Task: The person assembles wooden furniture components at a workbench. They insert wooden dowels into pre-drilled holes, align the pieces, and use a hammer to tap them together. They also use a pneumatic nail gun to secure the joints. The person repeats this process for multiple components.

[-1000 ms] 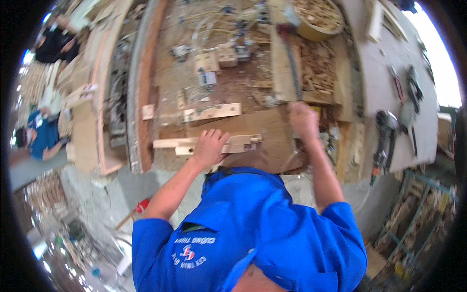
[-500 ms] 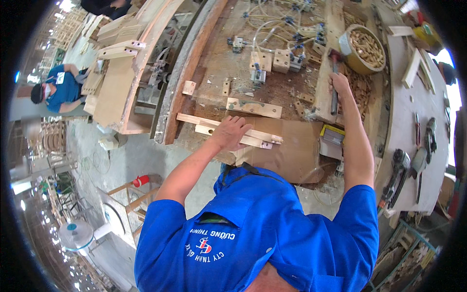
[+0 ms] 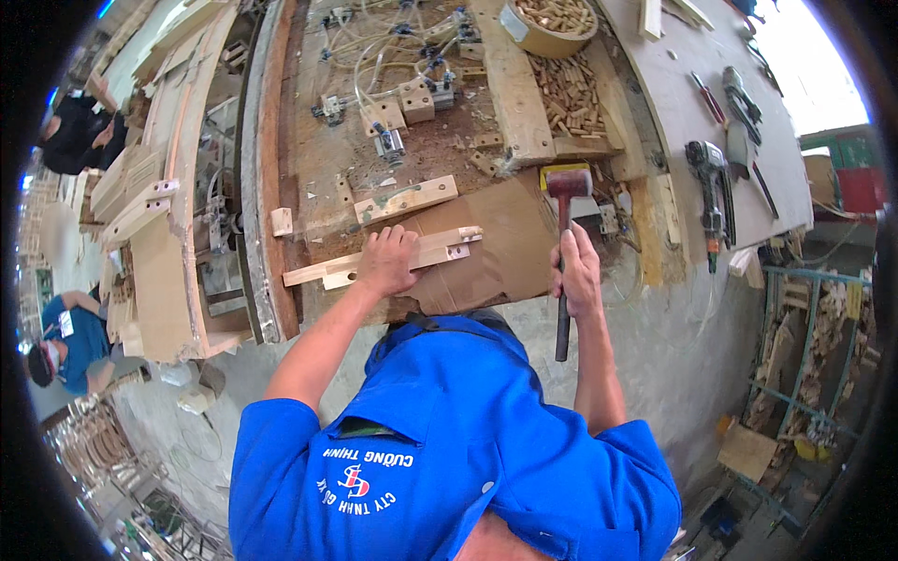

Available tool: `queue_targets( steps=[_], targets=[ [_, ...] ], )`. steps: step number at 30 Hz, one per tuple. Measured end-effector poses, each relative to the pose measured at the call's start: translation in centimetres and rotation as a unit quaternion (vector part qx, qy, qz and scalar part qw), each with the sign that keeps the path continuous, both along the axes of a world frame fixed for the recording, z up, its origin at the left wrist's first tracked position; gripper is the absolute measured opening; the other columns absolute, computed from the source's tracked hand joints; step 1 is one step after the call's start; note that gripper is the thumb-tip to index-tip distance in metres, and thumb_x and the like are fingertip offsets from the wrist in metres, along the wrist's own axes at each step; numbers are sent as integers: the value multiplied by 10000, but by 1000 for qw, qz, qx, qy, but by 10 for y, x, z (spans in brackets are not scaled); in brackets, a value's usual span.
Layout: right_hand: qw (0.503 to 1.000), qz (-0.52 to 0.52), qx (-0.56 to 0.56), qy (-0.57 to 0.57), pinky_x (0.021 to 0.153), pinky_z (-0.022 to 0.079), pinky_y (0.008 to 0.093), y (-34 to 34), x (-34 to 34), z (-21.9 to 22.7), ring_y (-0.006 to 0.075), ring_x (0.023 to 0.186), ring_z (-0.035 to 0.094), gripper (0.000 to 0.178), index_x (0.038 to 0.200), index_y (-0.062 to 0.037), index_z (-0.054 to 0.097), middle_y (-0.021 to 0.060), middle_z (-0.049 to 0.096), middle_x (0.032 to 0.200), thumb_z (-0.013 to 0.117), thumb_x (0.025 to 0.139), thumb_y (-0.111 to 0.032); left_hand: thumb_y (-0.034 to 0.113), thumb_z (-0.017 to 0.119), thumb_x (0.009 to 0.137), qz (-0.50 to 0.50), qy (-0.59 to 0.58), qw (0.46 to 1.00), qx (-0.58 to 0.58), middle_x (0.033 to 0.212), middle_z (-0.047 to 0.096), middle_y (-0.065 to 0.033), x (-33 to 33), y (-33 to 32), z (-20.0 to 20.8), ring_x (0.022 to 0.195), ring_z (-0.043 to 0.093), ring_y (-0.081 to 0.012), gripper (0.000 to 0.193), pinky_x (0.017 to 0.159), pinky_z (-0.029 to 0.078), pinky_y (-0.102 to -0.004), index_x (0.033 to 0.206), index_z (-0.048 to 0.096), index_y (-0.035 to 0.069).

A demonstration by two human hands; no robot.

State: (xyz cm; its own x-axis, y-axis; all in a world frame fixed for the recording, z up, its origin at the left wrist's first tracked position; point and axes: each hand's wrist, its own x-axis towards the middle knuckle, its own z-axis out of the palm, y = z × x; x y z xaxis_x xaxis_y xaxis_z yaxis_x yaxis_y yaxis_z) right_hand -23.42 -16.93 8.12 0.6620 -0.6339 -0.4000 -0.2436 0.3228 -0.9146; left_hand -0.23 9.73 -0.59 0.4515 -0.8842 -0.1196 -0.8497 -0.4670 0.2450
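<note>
My left hand (image 3: 389, 262) is closed over two pale wooden strips (image 3: 323, 268) lying side by side at the near edge of the bench. Holes show in their ends; the stretch beneath my fingers is hidden. In my right hand (image 3: 578, 273) is a mallet (image 3: 564, 217), gripped by its dark handle, with its dark reddish head pointing away from me. The mallet head is up by a small box at the right of a brown cardboard sheet (image 3: 513, 229). Just beyond the strips lies a thicker wooden block (image 3: 406, 199) with holes.
A round tub (image 3: 552, 39) of wooden dowels stands at the back, with loose dowels (image 3: 567, 98) in a wooden tray below. Clamps with air hoses (image 3: 402, 56) occupy the far bench. Power tools (image 3: 708, 187) lie on the right table. A co-worker (image 3: 73, 341) is at the far left.
The mallet has come from beside the dowel tub toward me, and its head now points away more upright. My left hand stays on the strips. The whole view has turned to the right.
</note>
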Motion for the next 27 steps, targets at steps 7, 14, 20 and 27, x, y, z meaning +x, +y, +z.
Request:
queue_targets(
  steps=[7,14,20,27],
  targets=[
    [947,-131,-295,-9,554,498,280,96,-1,-60,106,647,567,455,1560,-53,475,31,590,828,514,1144,-232,288,886,626,-22,0,997,-69,1077,561,-106,-1,4,0,1041,607,-309,650,832,489,-472,1178,588,117],
    [984,42,-170,44,412,408,271,122,7,-34,77,524,484,449,1539,-52,544,12,600,795,533,1135,-249,353,903,699,-15,-4,998,-61,1104,583,-106,5,18,-9,1072,611,-307,609,872,493,-476,1168,604,105],
    [949,-265,-159,-59,368,362,274,133,43,-9,69,457,415,466,1563,-78,486,-6,524,734,473,1159,-310,348,898,706,-4,17,998,-56,1134,582,-111,3,18,-5,1098,614,-304,614,899,489,-479,1182,601,100],
    [993,-58,-11,103,351,359,265,139,1,-36,70,427,418,432,1506,-97,511,-19,498,700,465,1160,-352,342,896,712,-10,19,999,-35,1148,581,-120,4,16,-8,1130,606,-313,639,912,484,-478,1218,594,95]
  ],
)
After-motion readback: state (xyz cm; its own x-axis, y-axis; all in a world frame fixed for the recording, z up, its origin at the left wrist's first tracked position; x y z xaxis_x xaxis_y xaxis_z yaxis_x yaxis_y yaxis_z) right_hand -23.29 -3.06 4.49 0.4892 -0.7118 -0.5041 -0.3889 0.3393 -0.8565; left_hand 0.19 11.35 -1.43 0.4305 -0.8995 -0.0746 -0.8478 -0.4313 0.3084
